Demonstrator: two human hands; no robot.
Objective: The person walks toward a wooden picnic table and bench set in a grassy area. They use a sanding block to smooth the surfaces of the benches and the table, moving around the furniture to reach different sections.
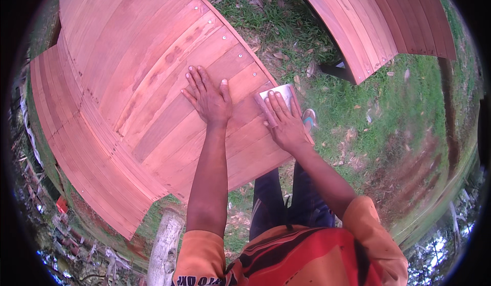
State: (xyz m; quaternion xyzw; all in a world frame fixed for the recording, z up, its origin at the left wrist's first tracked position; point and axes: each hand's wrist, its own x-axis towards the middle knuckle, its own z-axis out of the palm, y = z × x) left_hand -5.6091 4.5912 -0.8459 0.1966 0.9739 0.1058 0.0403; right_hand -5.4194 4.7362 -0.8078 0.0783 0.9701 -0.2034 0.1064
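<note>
A slatted reddish wood tabletop (123, 51) lies in front of me, with a row of screw heads along its right edge. My left hand (207, 97) rests flat on the slats, fingers spread and holding nothing. Near the right edge, my right hand (284, 125) grips a sanding block (284, 91), its fingers laid over the top. The block has a pale upper face, and brownish-pink sandpaper is folded up at its sides. Its underside is hidden against the wood. Darker blotches mark some slats beyond my left hand.
A slatted bench (84, 148) runs along the table's left side. Another bench (358, 20) with a dark leg stands at the upper right. Grass (353, 112) with dry leaves lies between. A log (166, 245) is at the lower left. My sandalled foot (309, 117) shows beside the table's edge.
</note>
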